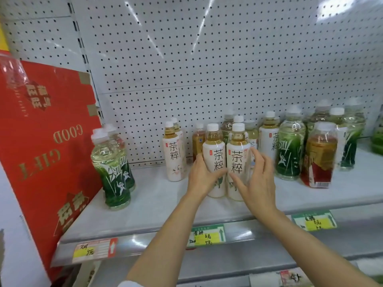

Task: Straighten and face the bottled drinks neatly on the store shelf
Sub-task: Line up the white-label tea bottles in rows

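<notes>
**Squaring up the front pair of tea bottles**

On the shelf (pixel 157 195), the left hand (pixel 202 177) wraps the left white-labelled tea bottle (pixel 214 160), fingers closed around it. Touching beside it stands the right tea bottle (pixel 238 162); the right hand (pixel 259 183) is spread wide against it, not clearly gripping. Both labels face forward. Next, probably, slide the pair level with the shelf edge, then tackle the crooked red-labelled bottle (pixel 319 156) on the right.

Two upright white-labelled tea bottles (pixel 227 160) stand touching side by side near the shelf (pixel 157 206) front, labels facing out. More tea bottles (pixel 173 150) and green-labelled bottles (pixel 113 166) stand scattered behind and beside them.
</notes>
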